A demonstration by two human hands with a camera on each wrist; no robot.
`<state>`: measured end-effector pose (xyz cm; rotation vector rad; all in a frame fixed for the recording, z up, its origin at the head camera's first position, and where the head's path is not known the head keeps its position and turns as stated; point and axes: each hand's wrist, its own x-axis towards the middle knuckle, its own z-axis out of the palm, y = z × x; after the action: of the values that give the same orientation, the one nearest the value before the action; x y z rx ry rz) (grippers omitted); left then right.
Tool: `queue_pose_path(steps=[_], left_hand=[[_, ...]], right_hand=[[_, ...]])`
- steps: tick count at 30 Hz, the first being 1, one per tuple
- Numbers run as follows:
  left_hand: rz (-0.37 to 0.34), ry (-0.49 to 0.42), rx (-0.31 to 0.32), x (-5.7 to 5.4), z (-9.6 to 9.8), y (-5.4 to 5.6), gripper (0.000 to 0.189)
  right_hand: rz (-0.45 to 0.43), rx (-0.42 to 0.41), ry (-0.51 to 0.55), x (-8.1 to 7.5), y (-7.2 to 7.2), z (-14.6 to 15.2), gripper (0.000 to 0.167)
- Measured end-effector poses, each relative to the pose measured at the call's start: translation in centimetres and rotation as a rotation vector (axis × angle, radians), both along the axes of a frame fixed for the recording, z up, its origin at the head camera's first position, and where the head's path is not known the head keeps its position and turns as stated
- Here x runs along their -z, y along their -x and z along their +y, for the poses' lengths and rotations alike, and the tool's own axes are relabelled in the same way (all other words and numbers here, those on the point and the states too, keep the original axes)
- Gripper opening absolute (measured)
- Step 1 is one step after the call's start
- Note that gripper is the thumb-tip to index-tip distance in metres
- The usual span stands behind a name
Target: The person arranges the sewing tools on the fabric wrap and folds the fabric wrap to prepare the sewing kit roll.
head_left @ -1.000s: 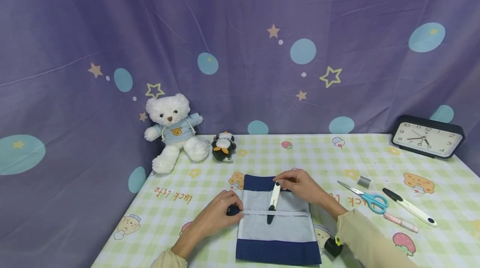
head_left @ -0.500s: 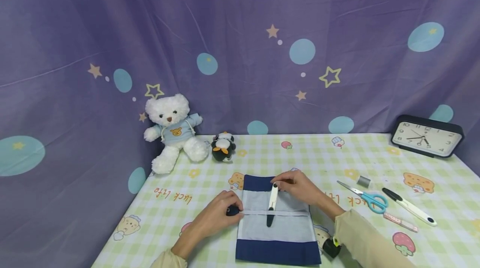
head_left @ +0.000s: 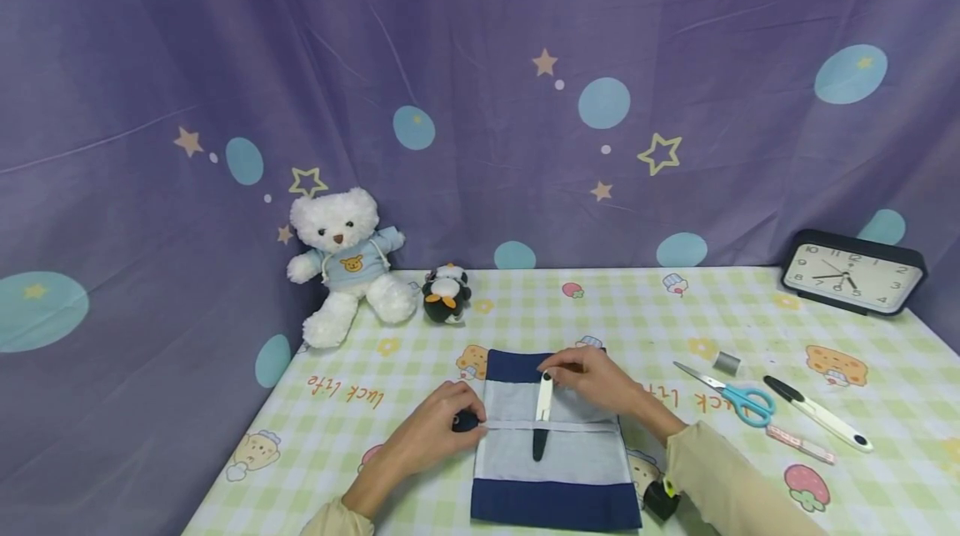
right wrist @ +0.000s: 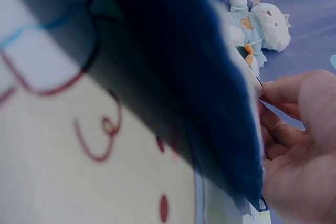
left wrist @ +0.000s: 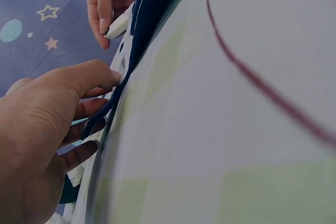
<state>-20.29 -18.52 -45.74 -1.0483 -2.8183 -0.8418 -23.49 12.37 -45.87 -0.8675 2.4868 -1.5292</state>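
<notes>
A cloth roll [head_left: 551, 507], pale grey with navy ends and a thin white band [head_left: 585, 427] across its middle, lies spread out. My left hand [head_left: 438, 428] pinches its left edge where the band meets it; a navy tab [left wrist: 95, 121] shows among those fingers in the left wrist view. My right hand [head_left: 600, 382] pinches the top of a slim tool [head_left: 543, 398] with a white handle and black lower end. This tool points toward me and passes under the band, its black tip out below. In the right wrist view, the navy cloth [right wrist: 210, 87] rises beside my right hand.
To the right lie blue-handled scissors [head_left: 742, 403], a grey spool [head_left: 727, 363], another white-and-black tool [head_left: 821, 415] and a pink slim case [head_left: 800, 444]. A white teddy bear [head_left: 352, 269], a penguin toy [head_left: 446, 294] and a clock [head_left: 855, 273] stand at the back.
My right hand has drawn slightly left and nearer to me, and the tool has slid further down under the band and turned more upright in view. My left hand stays in place.
</notes>
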Motion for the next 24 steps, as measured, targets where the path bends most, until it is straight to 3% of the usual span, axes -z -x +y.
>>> queue_pose_path(steps=[24], left_hand=[[-0.003, -0.003, -0.005, 0.04, -0.02, -0.07, 0.009]], right_hand=[[0.065, -0.060, -0.027, -0.15, -0.26, -0.58, 0.022]])
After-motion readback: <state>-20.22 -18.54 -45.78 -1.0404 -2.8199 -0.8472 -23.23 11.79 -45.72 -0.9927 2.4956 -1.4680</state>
